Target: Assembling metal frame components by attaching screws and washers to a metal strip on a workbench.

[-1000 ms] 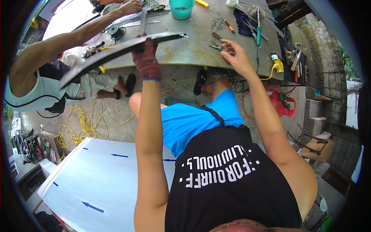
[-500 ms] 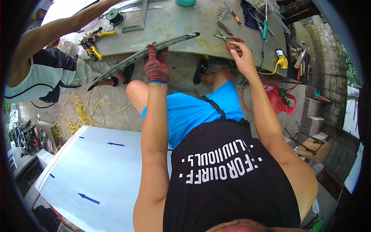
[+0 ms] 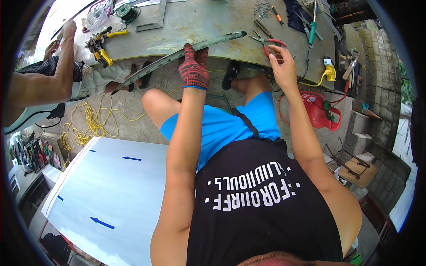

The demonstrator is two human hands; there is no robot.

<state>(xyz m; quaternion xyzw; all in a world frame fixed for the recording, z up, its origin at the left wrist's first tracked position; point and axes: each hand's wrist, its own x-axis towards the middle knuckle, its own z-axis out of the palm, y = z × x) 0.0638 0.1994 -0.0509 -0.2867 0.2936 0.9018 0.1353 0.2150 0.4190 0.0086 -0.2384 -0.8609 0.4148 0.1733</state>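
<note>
- At the table's near edge, the left hand [image 3: 194,71], in a red-and-black glove [image 3: 195,80], is closed around a strip [image 3: 219,41], long, narrow and slightly curved.
- Slanting across the view, the strip has its right end over the table [image 3: 208,24] and its left end out past the edge, above the floor [image 3: 131,129].
- Near the table's edge, the right hand [image 3: 284,67] is bare and half open, its fingers loosely bent against one red handle of the pliers [image 3: 267,42]; whether it grips them, I cannot tell.
- The pliers lie on the table with their handles spread, beside a short rod [image 3: 263,28].
- Beyond the rod are an orange-and-black marker [image 3: 277,16] and a scatter of small metal pieces [image 3: 262,9].
- Farther right lies a soldering iron [image 3: 312,33] with a green handle; a yellow plug [image 3: 329,72] sits near the table's corner.
- On the left are yellow-handled snips [image 3: 104,58], a green spool [image 3: 128,13] and a metal frame [image 3: 160,15].
- At far left, a co-worker's arm [image 3: 65,66] is bent upward at the table.
</note>
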